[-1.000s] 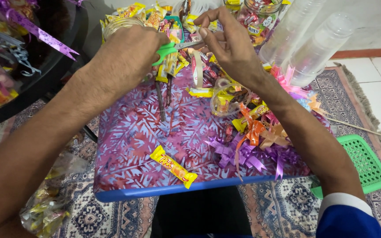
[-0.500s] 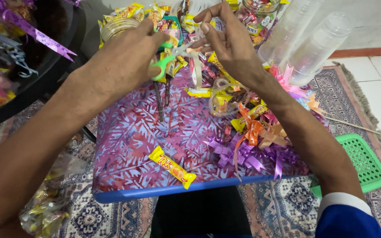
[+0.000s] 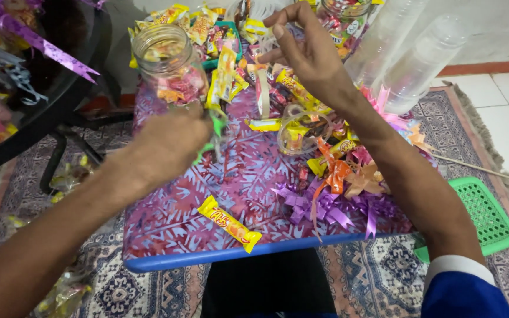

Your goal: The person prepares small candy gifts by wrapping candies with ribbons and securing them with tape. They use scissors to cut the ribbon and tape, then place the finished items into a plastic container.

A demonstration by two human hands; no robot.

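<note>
Left hand: the left hand (image 3: 166, 144) is seen from the back, fingers curled shut round green-handled scissors (image 3: 214, 126), only the green loops showing past the knuckles; it hovers low over the table, just below the jar
Right hand: the right hand (image 3: 313, 56) is raised over the far side of the table, thumb and forefinger brought close together in a narrow pinch; whether anything thin sits between them cannot be told
Jar: a clear glass jar (image 3: 169, 65) stands upright at the far left of the table, open-mouthed, part filled with pink and yellow wrapped sweets
Table: a low table (image 3: 207, 259) with a blue rim and a purple leaf-patterned top
Lone bar: a long yellow-and-red wrapped candy bar (image 3: 230, 222) lies slantwise near the front edge, apart from the rest
Sweet pile: yellow, red and orange candy packets (image 3: 225, 65) are heaped along the far edge, beside the jar
Ribbon bows: purple ribbon bows (image 3: 325, 206) lie at the front right, with orange ribbon bows (image 3: 340, 171) just behind them
Cups: two stacks of clear plastic cups (image 3: 413, 59) lean at the far right
Basket: a green plastic basket (image 3: 484, 215) sits on the patterned rug (image 3: 142, 291) to the right of the table
</note>
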